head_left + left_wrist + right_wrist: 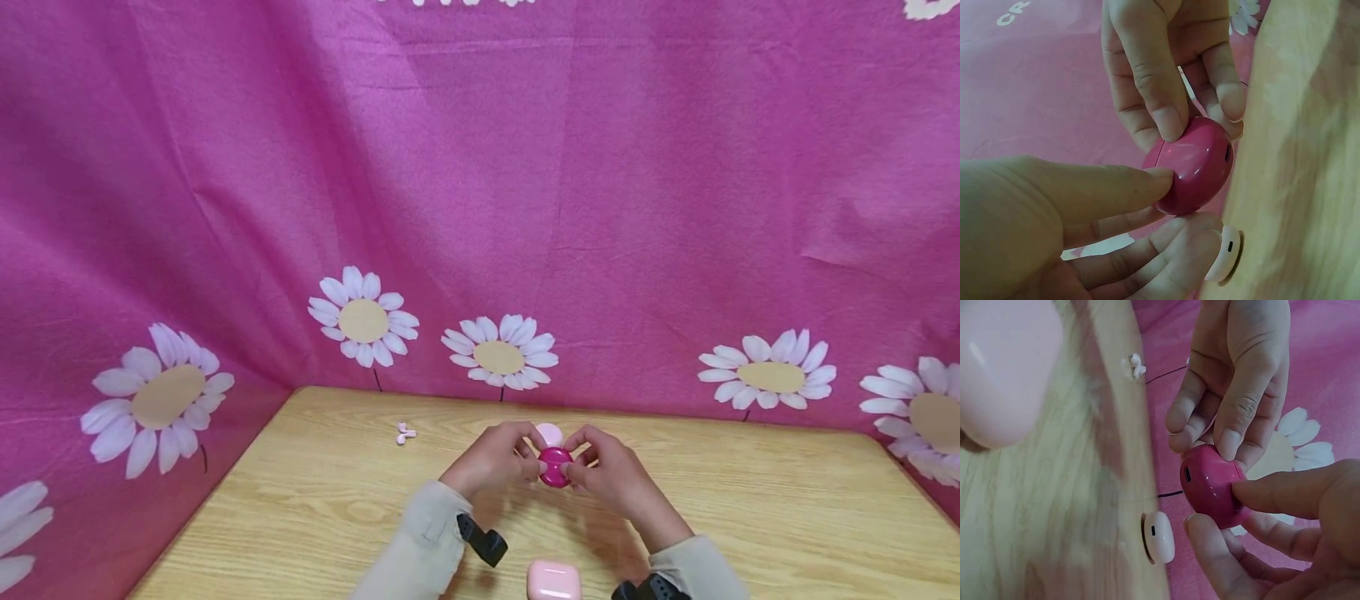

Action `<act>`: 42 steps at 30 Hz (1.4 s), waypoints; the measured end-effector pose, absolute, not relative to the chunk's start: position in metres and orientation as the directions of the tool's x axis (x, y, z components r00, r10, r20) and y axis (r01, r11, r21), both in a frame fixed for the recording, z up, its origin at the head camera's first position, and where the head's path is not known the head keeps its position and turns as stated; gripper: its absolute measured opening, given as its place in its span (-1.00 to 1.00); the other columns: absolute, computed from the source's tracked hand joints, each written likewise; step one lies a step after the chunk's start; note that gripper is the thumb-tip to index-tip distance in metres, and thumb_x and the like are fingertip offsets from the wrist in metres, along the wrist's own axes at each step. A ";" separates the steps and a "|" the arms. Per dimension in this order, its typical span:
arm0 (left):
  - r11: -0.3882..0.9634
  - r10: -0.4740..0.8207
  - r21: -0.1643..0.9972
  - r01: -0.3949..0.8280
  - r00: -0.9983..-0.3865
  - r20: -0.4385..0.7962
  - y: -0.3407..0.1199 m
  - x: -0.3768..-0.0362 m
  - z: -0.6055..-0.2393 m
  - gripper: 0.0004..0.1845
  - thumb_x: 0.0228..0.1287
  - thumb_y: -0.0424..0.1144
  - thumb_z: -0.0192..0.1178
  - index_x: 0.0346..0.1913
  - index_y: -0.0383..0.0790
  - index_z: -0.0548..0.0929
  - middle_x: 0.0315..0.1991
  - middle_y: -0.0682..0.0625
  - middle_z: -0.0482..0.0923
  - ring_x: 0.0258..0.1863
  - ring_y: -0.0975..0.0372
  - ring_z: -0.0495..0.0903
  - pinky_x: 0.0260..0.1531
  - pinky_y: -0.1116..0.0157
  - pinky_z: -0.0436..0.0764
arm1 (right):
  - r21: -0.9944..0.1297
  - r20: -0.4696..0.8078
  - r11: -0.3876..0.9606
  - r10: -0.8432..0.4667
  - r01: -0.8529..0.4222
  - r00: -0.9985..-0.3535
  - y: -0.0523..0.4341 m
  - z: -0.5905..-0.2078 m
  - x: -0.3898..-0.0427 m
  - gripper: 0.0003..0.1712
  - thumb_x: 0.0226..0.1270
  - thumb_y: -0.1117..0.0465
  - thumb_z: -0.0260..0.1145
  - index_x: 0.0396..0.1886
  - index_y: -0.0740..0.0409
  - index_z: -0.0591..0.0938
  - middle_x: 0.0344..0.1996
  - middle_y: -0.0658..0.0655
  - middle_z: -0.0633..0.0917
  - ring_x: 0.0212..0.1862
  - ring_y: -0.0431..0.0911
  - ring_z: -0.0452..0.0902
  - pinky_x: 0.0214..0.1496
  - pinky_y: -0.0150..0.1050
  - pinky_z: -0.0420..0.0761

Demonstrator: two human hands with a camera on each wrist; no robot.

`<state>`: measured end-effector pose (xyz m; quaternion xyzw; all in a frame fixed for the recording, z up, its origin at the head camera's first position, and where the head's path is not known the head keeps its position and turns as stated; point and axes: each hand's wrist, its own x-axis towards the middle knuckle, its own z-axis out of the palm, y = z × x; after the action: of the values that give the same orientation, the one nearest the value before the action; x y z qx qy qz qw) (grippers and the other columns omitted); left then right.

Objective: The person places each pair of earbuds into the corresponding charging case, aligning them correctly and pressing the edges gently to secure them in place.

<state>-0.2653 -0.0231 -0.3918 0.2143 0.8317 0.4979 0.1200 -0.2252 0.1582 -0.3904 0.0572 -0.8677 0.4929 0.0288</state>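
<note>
You are holding a round magenta case (556, 467) between both hands, just above the wooden surface (750, 517), near its middle and in front of the daisy-print pink cloth (600, 208). Your left hand (495, 457) is pinching the case from its side, its thumb lying across the glossy dome in the left wrist view (1194, 165) and its fingers (1166, 250) curling underneath; so that grip is clamped on the case. Your right hand (603, 471) is clamping it from the opposite side, thumb and fingers pressing on the dome and the seam, as the right wrist view is showing (1213, 484). A small dark slot is showing on the case's edge. A pale pink round case (550, 433) is lying on the surface just behind the magenta one; it is appearing just beside your fingertips in both wrist views (1225, 255) (1159, 536). A pair of pale earbuds (406, 433) is lying well apart to your left, near the cloth. A pink rounded box (553, 581) is resting on the surface close to you, between your sleeves, and is looming blurred in the right wrist view (1007, 369).
</note>
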 end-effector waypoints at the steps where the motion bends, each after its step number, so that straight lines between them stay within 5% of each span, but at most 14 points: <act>1: 0.416 0.476 0.878 0.237 -0.880 0.012 -0.023 -0.265 -0.393 -0.83 0.09 -0.50 0.27 -0.27 -0.24 0.60 -0.52 -0.12 0.57 -0.48 0.00 0.63 -0.50 0.27 0.61 | -0.852 0.104 0.509 -0.070 -0.125 -0.992 0.158 -0.391 -0.225 -0.78 0.09 0.42 0.40 -0.28 0.21 0.56 -0.58 0.11 0.58 -0.52 -0.05 0.60 -0.49 -0.30 0.59; 11: 0.490 0.458 0.843 0.222 -0.889 -0.032 -0.022 -0.265 -0.400 -0.84 0.10 -0.49 0.29 -0.30 -0.21 0.59 -0.55 -0.07 0.55 -0.59 0.22 0.52 -0.58 0.38 0.48 | -0.819 0.081 0.564 -0.073 -0.109 -0.994 0.156 -0.400 -0.227 -0.80 0.08 0.39 0.41 -0.31 0.19 0.57 -0.60 0.09 0.59 -0.54 -0.05 0.58 -0.48 -0.27 0.53; 42: 0.573 0.449 0.796 0.196 -0.887 -0.105 -0.016 -0.264 -0.417 -0.87 0.09 -0.41 0.39 -0.37 -0.22 0.61 -0.61 0.00 0.59 -0.61 0.26 0.53 -0.60 0.41 0.46 | -0.807 -0.043 0.589 -0.103 -0.026 -0.994 0.156 -0.419 -0.229 -0.81 0.09 0.45 0.37 -0.35 0.23 0.52 -0.56 0.14 0.57 -0.57 -0.08 0.58 -0.49 -0.22 0.62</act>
<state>-0.2638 -0.0156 -0.4166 0.1847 0.8742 0.4235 0.1494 -0.2292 0.1562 -0.4186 0.0363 -0.8905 0.4516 -0.0426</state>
